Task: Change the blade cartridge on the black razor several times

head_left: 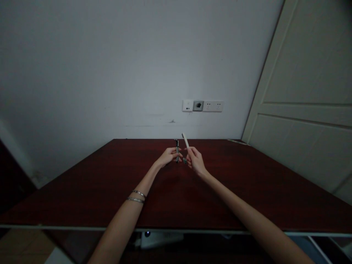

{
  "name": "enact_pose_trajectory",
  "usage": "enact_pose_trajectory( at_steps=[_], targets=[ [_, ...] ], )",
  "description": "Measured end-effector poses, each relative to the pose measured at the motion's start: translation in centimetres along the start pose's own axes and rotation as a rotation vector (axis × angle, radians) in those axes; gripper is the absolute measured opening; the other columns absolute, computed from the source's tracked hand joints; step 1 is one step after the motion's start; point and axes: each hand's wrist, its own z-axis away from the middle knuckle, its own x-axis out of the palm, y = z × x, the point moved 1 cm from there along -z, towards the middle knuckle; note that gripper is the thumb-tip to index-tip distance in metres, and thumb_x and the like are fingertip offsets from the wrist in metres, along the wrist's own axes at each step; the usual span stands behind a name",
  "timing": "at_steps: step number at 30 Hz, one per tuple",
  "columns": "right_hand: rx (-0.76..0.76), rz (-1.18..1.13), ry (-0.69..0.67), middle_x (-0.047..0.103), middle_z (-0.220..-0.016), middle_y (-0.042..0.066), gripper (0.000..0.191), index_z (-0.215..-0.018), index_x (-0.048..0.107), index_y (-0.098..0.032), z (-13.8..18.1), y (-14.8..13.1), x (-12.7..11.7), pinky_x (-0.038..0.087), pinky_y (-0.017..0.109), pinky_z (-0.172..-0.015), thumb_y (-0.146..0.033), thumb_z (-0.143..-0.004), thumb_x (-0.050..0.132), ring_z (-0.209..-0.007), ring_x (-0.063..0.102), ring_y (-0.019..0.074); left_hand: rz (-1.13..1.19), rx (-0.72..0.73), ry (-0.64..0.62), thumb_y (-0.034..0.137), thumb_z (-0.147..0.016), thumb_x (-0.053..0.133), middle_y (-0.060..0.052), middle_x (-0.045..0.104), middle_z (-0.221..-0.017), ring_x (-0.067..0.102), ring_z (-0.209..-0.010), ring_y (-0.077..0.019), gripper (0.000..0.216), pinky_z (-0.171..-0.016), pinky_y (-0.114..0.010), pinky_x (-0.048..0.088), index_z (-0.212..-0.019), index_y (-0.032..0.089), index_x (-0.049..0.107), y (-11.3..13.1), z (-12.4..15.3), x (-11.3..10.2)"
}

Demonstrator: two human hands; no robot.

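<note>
Both arms reach out over a dark red-brown table (pixel 110 183). My left hand (pixel 168 156) is closed around a thin dark stick-like object (pixel 177 148) that stands upright, perhaps a pen. My right hand (pixel 195 159) is closed around a slim white stick-like object (pixel 185 140) that tilts up and to the left. A small dark piece (pixel 184 160) shows just below the right fingers; I cannot make out what it is. The two hands are close together, a few centimetres apart. Two thin bracelets (pixel 136 196) sit on my left forearm.
A white wall stands behind the table with a row of sockets (pixel 202 106). A pale panelled door (pixel 302 110) fills the right side. Below the table's front edge lies a white object (pixel 159 240) on the floor.
</note>
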Motion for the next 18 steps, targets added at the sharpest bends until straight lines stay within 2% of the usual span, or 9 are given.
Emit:
enact_pose_trajectory(
  at_steps=[5,11,16,18],
  targets=[
    [0.104,-0.011,-0.091,0.03,-0.043,-0.013,0.037,-0.079,0.046,-0.021,1.3,1.5,0.6,0.014,0.014,-0.026,-0.057,-0.075,0.05,-0.028,0.019,0.002,-0.057,0.03,-0.019,0.02,-0.071,0.065,-0.006,0.064,-0.076,0.061,-0.064,-0.0122,0.025,-0.063,-0.024,0.047,-0.092,0.009,0.058,0.0,0.0,0.2],
    [0.081,-0.054,-0.024,0.029,-0.041,-0.013,0.037,-0.075,0.043,-0.021,1.0,0.9,0.8,0.012,0.014,-0.027,-0.057,-0.073,0.052,-0.028,0.018,0.0016,-0.094,0.055,-0.039,0.019,-0.071,0.063,-0.006,0.064,-0.076,0.061,-0.064,-0.0131,0.026,-0.063,-0.026,0.047,-0.094,0.009,0.056,-0.2,-0.2,0.1],
    [0.179,-0.04,-0.076,0.029,-0.041,-0.013,0.037,-0.074,0.042,-0.022,2.2,2.1,1.4,0.012,0.014,-0.026,-0.058,-0.072,0.051,-0.028,0.018,0.0022,-0.12,0.122,0.068,0.015,-0.072,0.06,-0.004,0.063,-0.076,0.059,-0.065,-0.0117,0.021,-0.062,-0.023,0.045,-0.092,0.01,0.058,-0.1,-0.3,-0.5],
    [0.175,-0.049,-0.071,0.03,-0.041,-0.013,0.037,-0.075,0.042,-0.022,2.6,2.1,1.5,0.012,0.014,-0.027,-0.057,-0.072,0.051,-0.028,0.019,0.0022,-0.131,0.146,0.084,0.014,-0.073,0.057,-0.004,0.062,-0.076,0.059,-0.063,-0.0115,0.021,-0.061,-0.023,0.045,-0.094,0.01,0.057,0.0,-0.3,-0.6]
  ],
)
